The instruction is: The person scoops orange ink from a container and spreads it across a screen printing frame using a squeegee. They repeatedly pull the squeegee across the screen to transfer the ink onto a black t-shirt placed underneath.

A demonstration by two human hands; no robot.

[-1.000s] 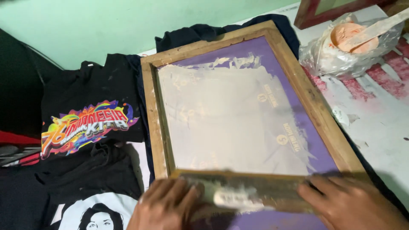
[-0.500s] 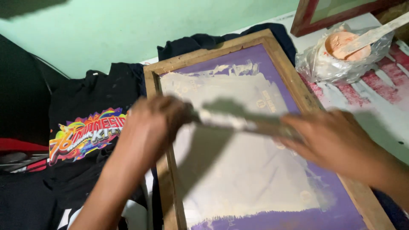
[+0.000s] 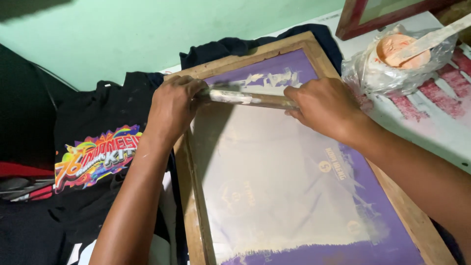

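Two hands, left [image 3: 172,105] and right [image 3: 326,109], grip clamped on paint-smeared wooden squeegee [image 3: 248,98] across purple mesh screen [image 3: 314,206].

— What is the person wearing on the arms?

— Nothing that shows. Both forearms are bare from the bottom edge of the view up to the wrists; no sleeve or cuff comes into sight.

— Gloves, rings, a watch?

— None visible. The bare left hand [image 3: 172,109] and the bare right hand [image 3: 323,107] carry no jewellery or bands. A few small pale specks sit on the left forearm and wrist.

— Anything more of the body?

— Only the two arms and hands.
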